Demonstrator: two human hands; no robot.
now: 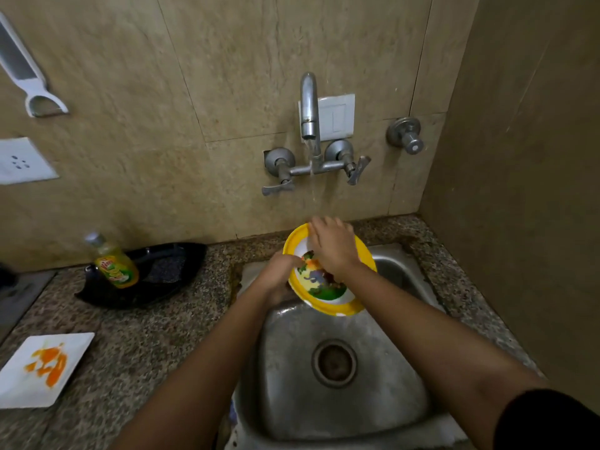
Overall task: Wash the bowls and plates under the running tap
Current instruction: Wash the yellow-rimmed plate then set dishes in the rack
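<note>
The left hand [278, 271] grips the yellow-rimmed plate [328, 298] by its edge, tilted. The right hand [331, 245] lies on its face, fingers spread flat beneath the tap [309, 105].

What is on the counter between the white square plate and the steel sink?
In the head view, only bare speckled granite counter lies between the white square plate and the sink. The soap bottle and black tray sit farther back, near the wall.

Beige stone-look wall tiles [227, 76] meet a speckled granite countertop [136, 352] in a corner. A white switch plate [337, 116] and a white socket plate [22, 160] are fixed to the wall.
</note>
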